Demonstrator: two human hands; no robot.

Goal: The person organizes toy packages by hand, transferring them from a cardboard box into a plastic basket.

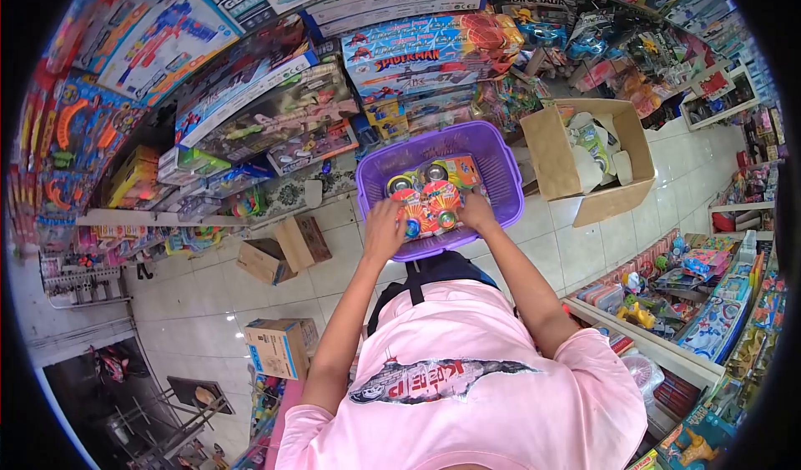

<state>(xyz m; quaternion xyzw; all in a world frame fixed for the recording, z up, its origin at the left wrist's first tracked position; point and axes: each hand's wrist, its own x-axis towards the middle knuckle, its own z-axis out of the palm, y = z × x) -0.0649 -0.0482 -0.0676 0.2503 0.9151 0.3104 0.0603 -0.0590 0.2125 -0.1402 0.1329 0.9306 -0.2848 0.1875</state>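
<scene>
In front of me is a purple plastic basket [507,188] with carded toy packs in it. Two red and yellow toy packs [430,207] with round, wheel-like pieces lie side by side on top. My left hand [385,226] grips their left side, its fingertips partly hidden against the cards. On the right edge my right hand [476,212] has its fingers bent round the packs. More packs with dark and yellow round pieces [435,172] lie behind them, beside an orange card [461,170].
An open cardboard box [557,168] with wrapped goods stands right of the basket. Smaller cartons [284,251] sit on the tiled floor at left. Boxed toys [425,57] fill the shelf ahead, and a low toy display [667,295] is at right.
</scene>
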